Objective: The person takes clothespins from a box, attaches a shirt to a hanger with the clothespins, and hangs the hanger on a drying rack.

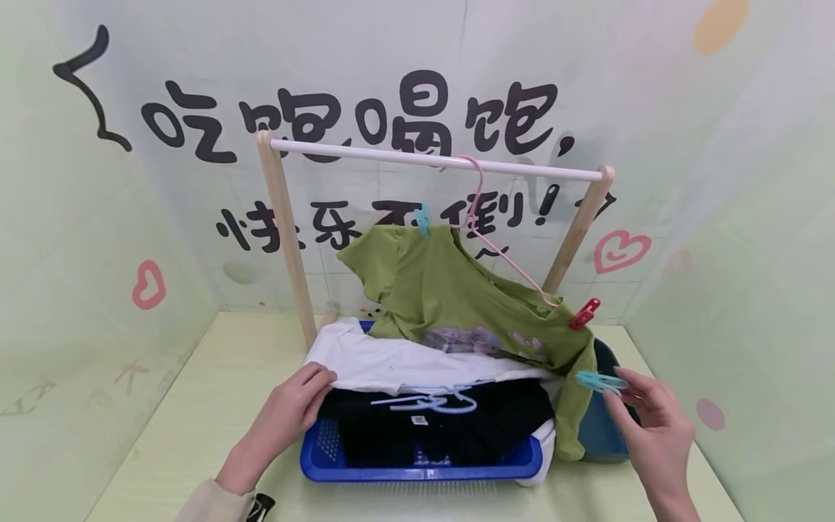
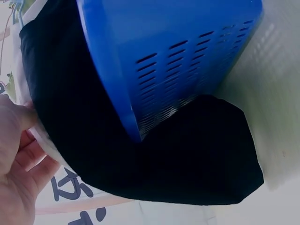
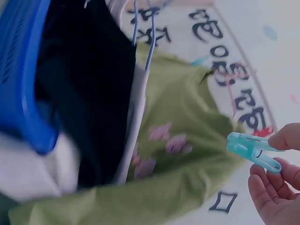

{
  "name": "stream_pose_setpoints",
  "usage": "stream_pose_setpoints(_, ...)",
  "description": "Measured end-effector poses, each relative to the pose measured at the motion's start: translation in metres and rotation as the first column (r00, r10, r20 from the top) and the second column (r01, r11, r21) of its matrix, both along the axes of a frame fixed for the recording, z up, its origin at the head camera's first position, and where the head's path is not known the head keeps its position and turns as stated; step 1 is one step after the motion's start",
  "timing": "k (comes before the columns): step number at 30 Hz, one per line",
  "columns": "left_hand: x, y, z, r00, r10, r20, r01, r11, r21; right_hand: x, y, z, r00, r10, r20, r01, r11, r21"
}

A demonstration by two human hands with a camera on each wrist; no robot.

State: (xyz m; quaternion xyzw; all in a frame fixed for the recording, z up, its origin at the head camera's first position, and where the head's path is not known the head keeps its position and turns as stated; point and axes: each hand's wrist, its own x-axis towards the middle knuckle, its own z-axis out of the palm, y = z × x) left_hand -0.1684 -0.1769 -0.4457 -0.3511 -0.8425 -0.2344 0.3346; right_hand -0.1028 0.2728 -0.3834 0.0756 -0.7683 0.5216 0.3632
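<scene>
My right hand [image 1: 655,428] pinches a turquoise clothespin [image 1: 600,381] between thumb and fingers, close to the sleeve of a green T-shirt [image 1: 424,290]. That shirt hangs tilted on a pink hanger [image 1: 507,257], its left shoulder held by another turquoise clothespin [image 1: 422,220] and its right one by a red clothespin [image 1: 585,314]. At the left, my left hand [image 1: 296,402] grips the edge of a white garment [image 1: 378,359]. Black cloth [image 1: 450,420] lies in front of it in a blue basket [image 1: 417,474], with light blue hangers [image 1: 437,400] on top.
A drying rack with a white bar [image 1: 391,155] and wooden posts [image 1: 287,239] stands behind the basket on a pale table [image 1: 196,406]. Partly behind the green sleeve is a dark teal tub [image 1: 603,435]. Printed walls [image 1: 717,239] enclose the table.
</scene>
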Motion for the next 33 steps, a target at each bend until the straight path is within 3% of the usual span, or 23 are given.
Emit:
stream_pose_setpoints(4, -0.001, 0.001, 0.001, 0.999, 0.007, -0.04, -0.006, 1.0, 0.019, -0.001, -0.014, 0.007, 0.983, 0.159, -0.094, -0.167, 0.982, -0.092)
stream_pose_setpoints(7, -0.002, 0.002, 0.002, 0.997, 0.01, -0.077, -0.008, 0.999, 0.034, -0.005, -0.024, 0.01, 0.95, 0.266, -0.166, -0.29, 0.947, -0.14)
stream_pose_setpoints(11, -0.003, 0.005, 0.003, 0.993, 0.015, -0.113, -0.009, 0.998, 0.054, -0.01, -0.038, 0.016, 0.925, 0.326, -0.194, -0.356, 0.923, -0.147)
stream_pose_setpoints(16, -0.002, 0.008, 0.006, 0.994, 0.006, -0.112, 0.002, 0.997, 0.073, -0.016, -0.052, 0.023, 0.922, 0.34, -0.183, -0.369, 0.917, -0.151)
stream_pose_setpoints(21, 0.0, 0.01, 0.01, 0.993, -0.009, -0.119, 0.018, 0.997, 0.073, -0.02, -0.061, 0.031, 0.94, 0.322, -0.113, -0.336, 0.93, -0.146)
stream_pose_setpoints(25, 0.002, 0.01, 0.012, 0.995, -0.006, -0.103, 0.015, 0.997, 0.08, -0.025, -0.069, 0.037, 0.932, 0.354, -0.075, -0.361, 0.924, -0.126)
stream_pose_setpoints(33, 0.007, 0.014, 0.017, 0.991, -0.009, -0.133, 0.024, 0.993, 0.116, -0.036, -0.087, 0.046, 0.89, 0.456, -0.019, -0.457, 0.888, -0.055)
